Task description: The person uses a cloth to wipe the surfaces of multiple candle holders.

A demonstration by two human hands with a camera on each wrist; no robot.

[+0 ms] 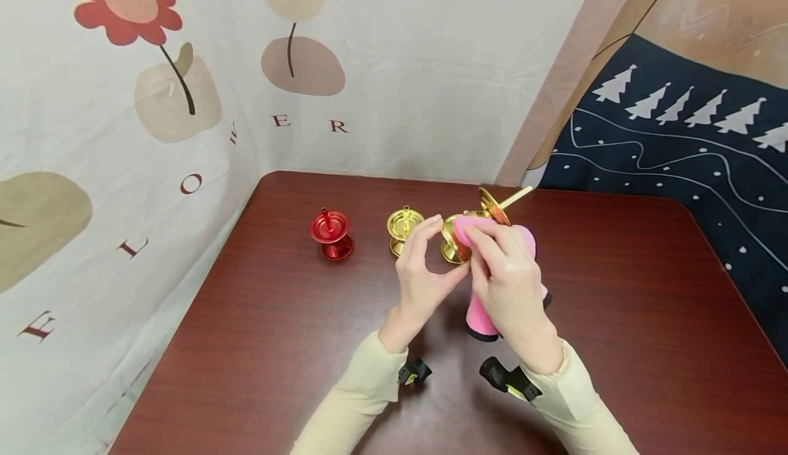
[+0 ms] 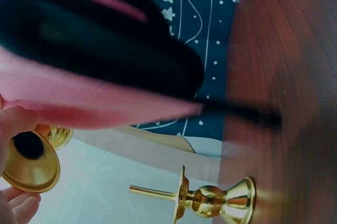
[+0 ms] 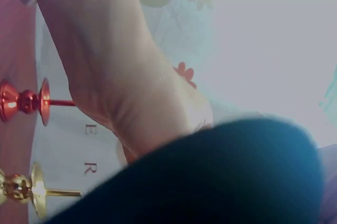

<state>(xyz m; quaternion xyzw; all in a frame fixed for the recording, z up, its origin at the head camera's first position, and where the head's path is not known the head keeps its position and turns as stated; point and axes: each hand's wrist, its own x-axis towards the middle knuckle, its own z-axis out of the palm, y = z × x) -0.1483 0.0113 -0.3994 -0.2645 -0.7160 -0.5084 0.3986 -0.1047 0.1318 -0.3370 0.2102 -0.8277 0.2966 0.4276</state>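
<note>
My left hand (image 1: 421, 287) grips the flared base of a gold candle holder (image 1: 490, 205) between thumb and fingers. It is tilted on its side, its spike pointing up to the right; the left wrist view shows its hollow underside (image 2: 31, 163). My right hand (image 1: 507, 284) pinches a pink cloth with black edging (image 1: 482, 318) against the holder. The cloth hangs below the hand, and its dark edging (image 2: 89, 45) fills much of the left wrist view. Just under the held base, a gold round foot (image 1: 454, 255) shows on the table.
A red candle holder (image 1: 332, 235) stands upright on the brown table (image 1: 258, 373) at left. Between it and my left hand stands a gold one (image 1: 404, 224), partly hidden by my fingers. A pale flower-printed curtain (image 1: 418, 99) and a navy tree-printed cloth (image 1: 677, 140) hang behind.
</note>
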